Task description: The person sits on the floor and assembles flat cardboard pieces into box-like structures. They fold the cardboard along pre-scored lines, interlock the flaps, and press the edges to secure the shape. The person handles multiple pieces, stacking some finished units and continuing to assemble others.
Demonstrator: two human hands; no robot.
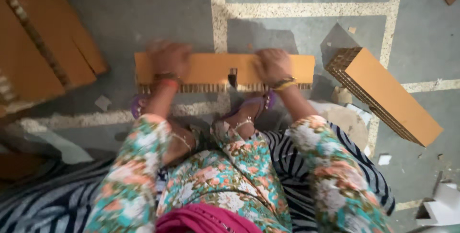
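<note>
On grey floor (pixel 120 17) crossed by pale speckled lines, seated person in floral sleeves presses both hands on long honeycomb cardboard strip (pixel 211 68) lying flat before feet. Left hand (pixel 168 58) blurred, fingers curled over strip's far edge near left end; right hand (pixel 272 64) clenched on strip right of centre notch. Second cardboard block (pixel 388 94) lies angled at right, apart. Larger cardboard sheets (pixel 43 46) at left.

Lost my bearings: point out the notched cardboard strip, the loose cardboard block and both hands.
notched cardboard strip (pixel 215 68): head view, bare top face.
loose cardboard block (pixel 390 91): head view, top face.
left hand (pixel 168 56): head view, back.
right hand (pixel 271 64): head view, back.
</note>
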